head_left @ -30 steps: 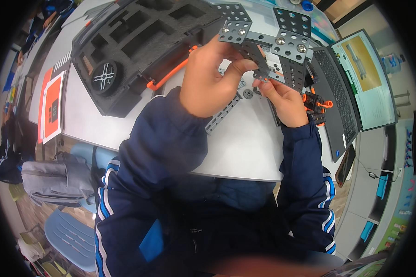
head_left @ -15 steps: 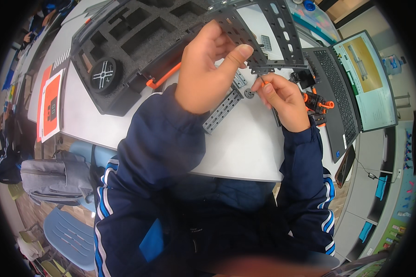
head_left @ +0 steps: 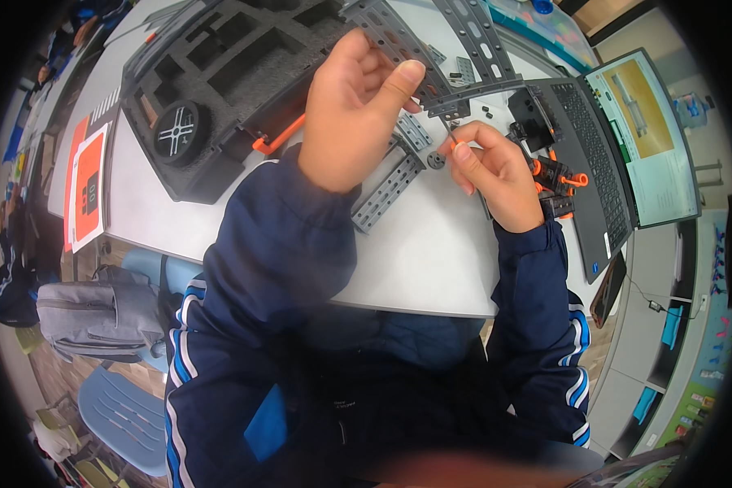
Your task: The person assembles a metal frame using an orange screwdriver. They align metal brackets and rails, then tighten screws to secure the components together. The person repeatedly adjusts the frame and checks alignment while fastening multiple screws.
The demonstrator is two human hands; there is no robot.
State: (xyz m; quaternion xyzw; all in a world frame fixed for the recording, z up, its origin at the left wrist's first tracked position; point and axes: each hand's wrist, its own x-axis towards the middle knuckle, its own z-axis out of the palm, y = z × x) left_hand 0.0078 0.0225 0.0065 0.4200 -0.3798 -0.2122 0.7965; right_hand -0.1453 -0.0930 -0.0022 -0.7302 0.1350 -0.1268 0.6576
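My left hand [head_left: 354, 110] is closed on a dark grey perforated frame [head_left: 472, 98], its thumb and fingers pinching one side beam. The frame is held up above the table, tilted. In my right hand [head_left: 496, 175] a small screwdriver [head_left: 457, 141] with an orange handle is pinched between thumb and fingertips. Its thin shaft points up at the frame's lower corner; whether the tip touches a screw is too small to tell. Below the hands lie a grey perforated beam [head_left: 386, 193], a smaller grey plate [head_left: 415, 130] and a round grey gear-like piece [head_left: 436, 160].
A foam-lined black case [head_left: 207, 175] with a black wheel [head_left: 179, 132] in it stands at the left. An open laptop [head_left: 587, 146] sits at the right, beside a black-and-orange assembly [head_left: 555, 176]. A grey backpack [head_left: 98, 317] rests on a blue chair behind the left table edge.
The frame and my left hand have shifted a little left, and the frame has turned slightly. Small black pieces on the table now show beyond the frame. My right hand has barely moved.
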